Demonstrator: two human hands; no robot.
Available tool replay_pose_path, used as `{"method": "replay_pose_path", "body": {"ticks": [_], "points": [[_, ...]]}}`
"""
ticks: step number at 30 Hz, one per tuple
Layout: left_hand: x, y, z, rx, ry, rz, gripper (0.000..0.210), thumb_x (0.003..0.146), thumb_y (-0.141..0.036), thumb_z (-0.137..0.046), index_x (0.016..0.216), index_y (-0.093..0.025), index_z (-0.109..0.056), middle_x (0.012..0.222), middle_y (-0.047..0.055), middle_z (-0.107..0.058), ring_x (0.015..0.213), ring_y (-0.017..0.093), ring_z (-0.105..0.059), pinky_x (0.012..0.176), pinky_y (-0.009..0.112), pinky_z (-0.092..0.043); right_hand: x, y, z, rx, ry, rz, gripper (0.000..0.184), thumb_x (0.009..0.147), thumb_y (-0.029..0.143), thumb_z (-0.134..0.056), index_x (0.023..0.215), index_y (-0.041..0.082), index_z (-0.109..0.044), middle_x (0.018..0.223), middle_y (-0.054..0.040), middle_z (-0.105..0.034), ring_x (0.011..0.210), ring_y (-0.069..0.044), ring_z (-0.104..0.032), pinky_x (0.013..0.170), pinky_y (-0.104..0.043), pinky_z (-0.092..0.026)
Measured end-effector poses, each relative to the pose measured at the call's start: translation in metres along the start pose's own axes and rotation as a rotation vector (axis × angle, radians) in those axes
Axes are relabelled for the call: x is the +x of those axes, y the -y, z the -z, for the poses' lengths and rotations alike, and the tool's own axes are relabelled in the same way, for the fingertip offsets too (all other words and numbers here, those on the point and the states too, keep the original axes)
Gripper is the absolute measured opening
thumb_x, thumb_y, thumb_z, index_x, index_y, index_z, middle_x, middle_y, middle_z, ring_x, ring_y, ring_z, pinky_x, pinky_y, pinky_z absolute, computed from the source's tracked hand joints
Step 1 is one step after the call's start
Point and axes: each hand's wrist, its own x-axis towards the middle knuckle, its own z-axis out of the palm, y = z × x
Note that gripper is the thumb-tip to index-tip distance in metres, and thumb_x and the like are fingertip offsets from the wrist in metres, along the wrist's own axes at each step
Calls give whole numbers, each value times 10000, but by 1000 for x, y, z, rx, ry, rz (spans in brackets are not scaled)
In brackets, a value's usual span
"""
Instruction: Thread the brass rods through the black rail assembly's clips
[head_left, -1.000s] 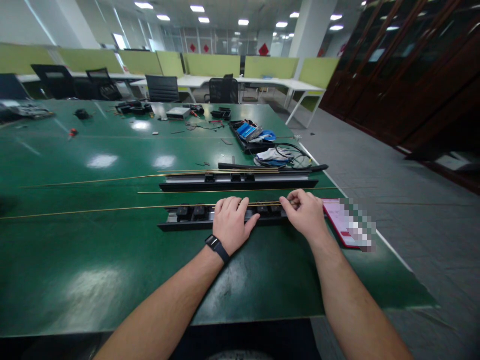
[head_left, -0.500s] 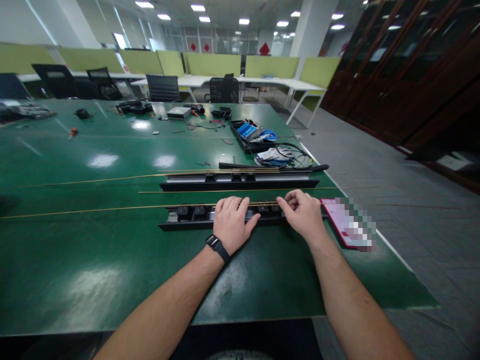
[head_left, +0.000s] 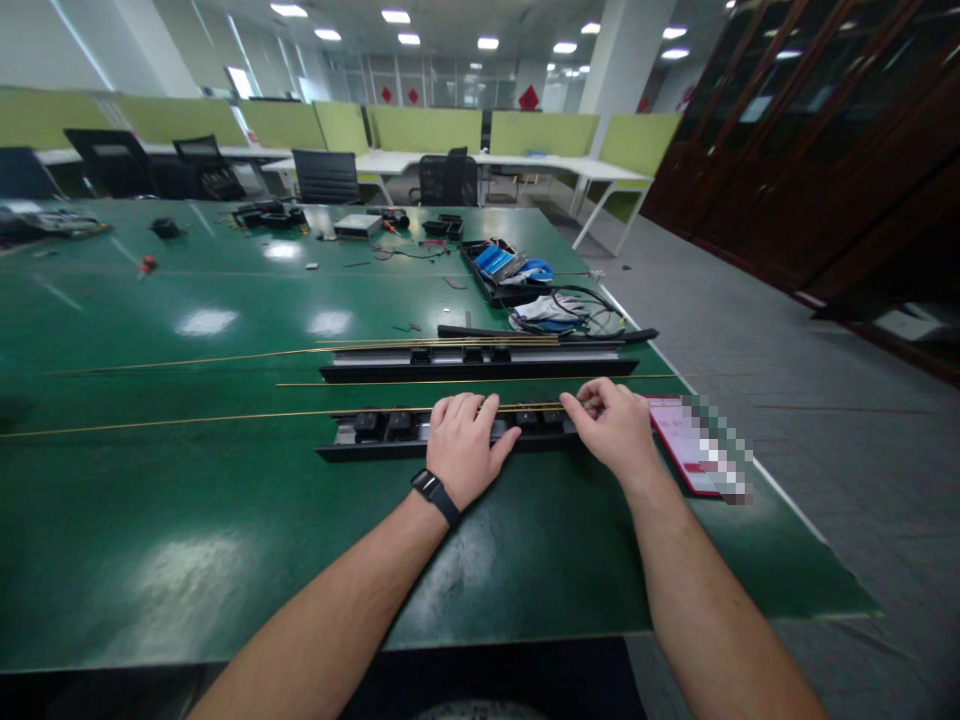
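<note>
Lying lengthwise in front of me is a black rail (head_left: 379,452) with a silver inner channel and several black blocks. My left hand (head_left: 463,445), wearing a dark wristwatch, wraps over its middle, fingers across the far side and thumb toward the near side. A long, thin brass-coloured rod (head_left: 187,419) runs along the rail's far edge and sticks out well past its left end. Near the rail's right end, my right hand (head_left: 609,425) pinches this rod between thumb and fingers; the exact contact is partly hidden.
Behind lies a second black rail (head_left: 480,371), with thin rods on it; another rod (head_left: 360,384) lies between the rails. A red-edged phone (head_left: 686,450) is right of my right hand. Farther back are gloves (head_left: 551,312) and a black tray (head_left: 487,285) holding blue items.
My right hand has slid slightly to the right along the rail. My left hand and the rail have stayed in place.
</note>
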Motion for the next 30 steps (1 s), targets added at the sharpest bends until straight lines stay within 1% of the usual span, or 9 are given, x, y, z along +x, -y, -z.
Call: {"method": "replay_pose_path", "body": {"ticks": [10,14,21,26,30], "points": [[0,0,-1,-7,-16,1,435,990,-496,-634,1315,-209,-660,1227,117,-726,1218,299,-626,1070,484,-407,-4,4,-5,-29,23,21,401,910,631,-624,803,245,-604,692,-13,-642,795,-240,-607,870,-418,-348],[0,0,-1,-6,-15,2,435,991,-495,-634,1318,-209,-658,1228,118,-726,1221,300,-623,1068,482,-404,-3,4,-5,13,41,0,374,899,607,-642,809,245,-609,690,-9,-648,788,-239,-615,864,-415,-357],[1,-1,0,3,-5,-6,440,1001,-496,-621,1320,-194,-646,1240,111,-722,1229,293,-616,1075,481,-396,-1,4,-2,21,24,-9,338,875,575,-663,807,250,-601,659,-4,-624,769,-240,-601,834,-407,-369],[1,-1,-1,-2,-5,-5,433,998,-498,-624,1319,-209,-647,1246,112,-725,1233,293,-621,1077,481,-393,1,0,1,16,22,-12,300,849,534,-687,812,250,-597,648,1,-618,753,-237,-598,803,-392,-375],[1,0,-1,-7,-4,-4,428,1001,-498,-619,1318,-210,-646,1247,116,-727,1231,298,-623,1074,485,-394,1,-1,3,2,35,-6,294,864,525,-669,798,250,-588,643,-4,-618,751,-239,-596,793,-388,-373]]}}
